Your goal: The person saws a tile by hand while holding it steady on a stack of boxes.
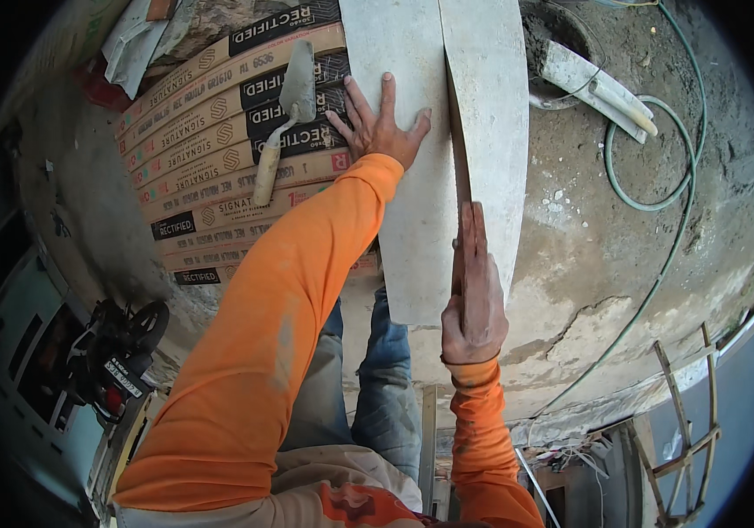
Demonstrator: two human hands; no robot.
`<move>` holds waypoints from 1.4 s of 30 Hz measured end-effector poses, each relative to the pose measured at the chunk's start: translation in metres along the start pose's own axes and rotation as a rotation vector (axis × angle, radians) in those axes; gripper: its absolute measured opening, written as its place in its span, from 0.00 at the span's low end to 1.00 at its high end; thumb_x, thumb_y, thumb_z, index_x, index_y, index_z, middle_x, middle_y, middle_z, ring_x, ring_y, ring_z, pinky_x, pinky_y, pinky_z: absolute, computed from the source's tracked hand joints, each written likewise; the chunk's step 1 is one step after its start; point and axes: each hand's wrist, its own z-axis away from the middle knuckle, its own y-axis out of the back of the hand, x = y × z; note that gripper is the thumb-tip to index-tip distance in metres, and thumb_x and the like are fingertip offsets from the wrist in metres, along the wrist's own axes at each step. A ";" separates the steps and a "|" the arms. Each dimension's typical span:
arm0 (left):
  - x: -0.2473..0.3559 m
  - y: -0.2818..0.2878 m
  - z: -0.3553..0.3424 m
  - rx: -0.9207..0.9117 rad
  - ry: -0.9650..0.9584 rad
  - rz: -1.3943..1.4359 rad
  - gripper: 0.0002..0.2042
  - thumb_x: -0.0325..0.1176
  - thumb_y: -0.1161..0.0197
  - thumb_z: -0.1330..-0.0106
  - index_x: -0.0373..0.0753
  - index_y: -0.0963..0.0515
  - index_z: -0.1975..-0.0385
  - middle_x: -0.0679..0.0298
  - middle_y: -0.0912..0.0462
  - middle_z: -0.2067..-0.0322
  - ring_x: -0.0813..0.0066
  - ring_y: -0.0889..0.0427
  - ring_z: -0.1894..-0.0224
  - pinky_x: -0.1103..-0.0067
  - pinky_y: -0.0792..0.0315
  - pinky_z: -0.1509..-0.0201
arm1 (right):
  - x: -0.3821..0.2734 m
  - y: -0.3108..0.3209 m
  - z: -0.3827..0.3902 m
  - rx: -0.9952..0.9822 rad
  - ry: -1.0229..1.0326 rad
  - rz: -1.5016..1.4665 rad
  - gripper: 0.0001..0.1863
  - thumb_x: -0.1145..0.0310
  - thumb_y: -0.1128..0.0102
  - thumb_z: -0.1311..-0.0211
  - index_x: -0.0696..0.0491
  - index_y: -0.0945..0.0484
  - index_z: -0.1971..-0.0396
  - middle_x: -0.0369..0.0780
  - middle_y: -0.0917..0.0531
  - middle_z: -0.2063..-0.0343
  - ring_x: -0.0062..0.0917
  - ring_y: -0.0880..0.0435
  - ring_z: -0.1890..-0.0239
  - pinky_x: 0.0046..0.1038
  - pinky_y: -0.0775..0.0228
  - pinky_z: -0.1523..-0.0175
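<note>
A long whitish board (403, 211) lies ahead of me, with a narrower whitish piece (491, 132) along its right side. My left hand (379, 128) presses on the board's left part, fingers spread, some reaching past its edge over the boxes. My right hand (475, 308) is at the near end of the seam, closed around what looks like a hand saw, index finger stretched forward. Its narrow brown blade (460, 163), seen nearly edge-on, lies along the seam; the handle is mostly hidden. A pointing trowel (298, 84) with a pale handle rests on the boxes left of my left hand.
Several stacked flat cardboard boxes (192, 150) are under and left of the board. On the right, a green hose (692, 176) loops over rough concrete (588, 255), near a bucket (562, 35) and pale offcuts (601, 92). A motorcycle (117, 361) stands lower left, a wooden ladder-like frame (685, 449) lower right.
</note>
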 end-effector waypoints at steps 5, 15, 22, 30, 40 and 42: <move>0.003 0.006 -0.001 0.064 -0.049 -0.047 0.43 0.63 0.41 0.41 0.53 0.45 0.27 0.38 0.63 0.29 0.41 0.56 0.26 0.44 0.74 0.28 | -0.042 0.069 0.060 -0.637 -0.429 0.187 0.53 0.81 0.59 0.66 0.56 0.49 0.27 0.46 0.44 0.27 0.37 0.21 0.54 0.25 0.30 0.67; 0.005 -0.002 0.002 0.002 -0.014 0.004 0.42 0.62 0.40 0.42 0.52 0.44 0.28 0.38 0.63 0.28 0.45 0.62 0.25 0.48 0.76 0.27 | -0.002 -0.002 -0.024 -0.091 0.030 0.167 0.46 0.84 0.52 0.57 0.55 0.45 0.29 0.49 0.33 0.34 0.38 0.19 0.48 0.25 0.23 0.57; -0.004 0.009 -0.005 0.043 -0.047 -0.032 0.43 0.63 0.41 0.42 0.53 0.45 0.27 0.39 0.62 0.28 0.45 0.60 0.25 0.46 0.75 0.28 | -0.041 0.042 0.022 -0.188 -0.197 -0.041 0.41 0.78 0.54 0.56 0.60 0.41 0.33 0.51 0.33 0.35 0.43 0.23 0.46 0.31 0.31 0.47; 0.006 -0.004 0.001 0.028 -0.022 0.049 0.42 0.61 0.39 0.44 0.52 0.42 0.29 0.37 0.62 0.29 0.41 0.57 0.26 0.45 0.75 0.28 | -0.005 -0.002 -0.024 0.037 -0.093 -0.057 0.36 0.82 0.47 0.52 0.61 0.35 0.36 0.51 0.22 0.46 0.38 0.19 0.48 0.28 0.28 0.44; 0.011 0.000 0.000 0.031 -0.038 -0.032 0.42 0.64 0.42 0.40 0.54 0.46 0.27 0.40 0.62 0.28 0.42 0.56 0.26 0.47 0.73 0.27 | -0.002 0.002 -0.034 0.044 -0.055 -0.040 0.36 0.79 0.45 0.52 0.58 0.34 0.36 0.52 0.22 0.47 0.42 0.16 0.53 0.28 0.26 0.48; 0.023 -0.013 0.004 0.026 -0.039 -0.008 0.42 0.64 0.42 0.40 0.54 0.46 0.27 0.40 0.62 0.28 0.42 0.56 0.26 0.47 0.73 0.27 | 0.002 -0.005 -0.080 0.021 -0.320 -0.344 0.37 0.78 0.45 0.51 0.56 0.35 0.35 0.50 0.23 0.44 0.40 0.18 0.49 0.28 0.26 0.48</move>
